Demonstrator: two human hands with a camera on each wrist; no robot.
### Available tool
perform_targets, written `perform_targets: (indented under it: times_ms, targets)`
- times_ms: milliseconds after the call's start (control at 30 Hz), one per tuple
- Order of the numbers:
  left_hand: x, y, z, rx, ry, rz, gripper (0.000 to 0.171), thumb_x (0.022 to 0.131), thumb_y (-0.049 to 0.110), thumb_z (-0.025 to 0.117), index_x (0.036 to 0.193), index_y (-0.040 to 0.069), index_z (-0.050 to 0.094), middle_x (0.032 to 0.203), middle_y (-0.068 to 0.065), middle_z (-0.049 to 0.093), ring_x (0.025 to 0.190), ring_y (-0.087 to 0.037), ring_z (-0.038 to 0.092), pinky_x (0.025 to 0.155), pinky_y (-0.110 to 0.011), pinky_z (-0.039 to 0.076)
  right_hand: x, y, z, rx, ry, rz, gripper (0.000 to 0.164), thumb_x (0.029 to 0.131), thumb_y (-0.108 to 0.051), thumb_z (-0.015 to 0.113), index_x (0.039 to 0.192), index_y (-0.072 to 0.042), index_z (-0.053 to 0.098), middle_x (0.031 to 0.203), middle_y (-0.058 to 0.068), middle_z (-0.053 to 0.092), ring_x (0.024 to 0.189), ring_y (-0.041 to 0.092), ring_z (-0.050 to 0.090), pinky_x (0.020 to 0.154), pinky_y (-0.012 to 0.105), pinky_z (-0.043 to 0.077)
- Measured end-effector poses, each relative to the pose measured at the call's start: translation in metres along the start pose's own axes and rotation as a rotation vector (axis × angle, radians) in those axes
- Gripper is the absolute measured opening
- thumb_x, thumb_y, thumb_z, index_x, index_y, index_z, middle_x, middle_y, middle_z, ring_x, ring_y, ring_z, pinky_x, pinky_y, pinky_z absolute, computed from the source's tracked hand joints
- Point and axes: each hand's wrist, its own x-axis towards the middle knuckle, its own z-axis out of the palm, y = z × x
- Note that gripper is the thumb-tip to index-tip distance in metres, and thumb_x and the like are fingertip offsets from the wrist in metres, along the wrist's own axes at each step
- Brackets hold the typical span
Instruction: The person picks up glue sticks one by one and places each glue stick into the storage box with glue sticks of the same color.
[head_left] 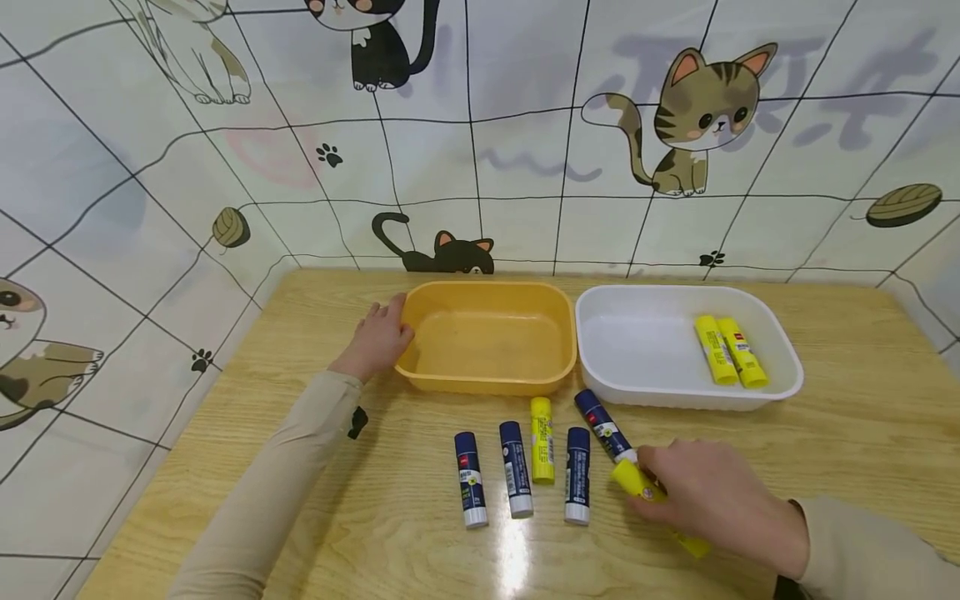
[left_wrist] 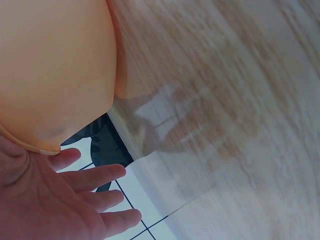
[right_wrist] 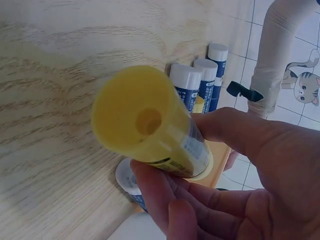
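Observation:
My right hand (head_left: 716, 500) pinches a yellow glue stick (head_left: 636, 481) between thumb and fingers, just above the tabletop. In the right wrist view, the hollow end of that yellow glue stick (right_wrist: 150, 120) faces the camera. Close by lies a blue glue stick with a white end (head_left: 603, 425), beside the white basin. My left hand (head_left: 375, 337) touches the left rim of the orange basin (head_left: 487, 386); its fingers are spread and fairly straight in the left wrist view. More blue glue sticks (head_left: 470, 479) and one yellow glue stick (head_left: 542, 442) lie in front of the basins.
To the right of the orange basin stands the white basin (head_left: 637, 385), holding two yellow glue sticks (head_left: 729, 352). Both basins sit on the wood-grain table (head_left: 360, 517), near a cat-patterned wall covering (head_left: 517, 167) at the back.

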Motion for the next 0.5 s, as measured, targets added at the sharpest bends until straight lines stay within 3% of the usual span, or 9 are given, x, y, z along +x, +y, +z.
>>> perform_targets:
  times_ms: [500]
  targets:
    - [0.0003, 0.0002, 0.0005, 0.004, 0.011, -0.002, 0.056, 0.098, 0.015, 0.038, 0.148, -0.001, 0.020, 0.143, -0.033, 0.036, 0.137, -0.051, 0.019, 0.107, -0.065, 0.016, 0.0016, 0.0047, -0.0065, -0.012, 0.060, -0.026, 0.030, 0.075, -0.038, 0.080, 0.072, -0.017, 0.059, 0.054, -0.010, 0.043, 0.042, 0.005, 0.040, 0.040, 0.022, 0.035]
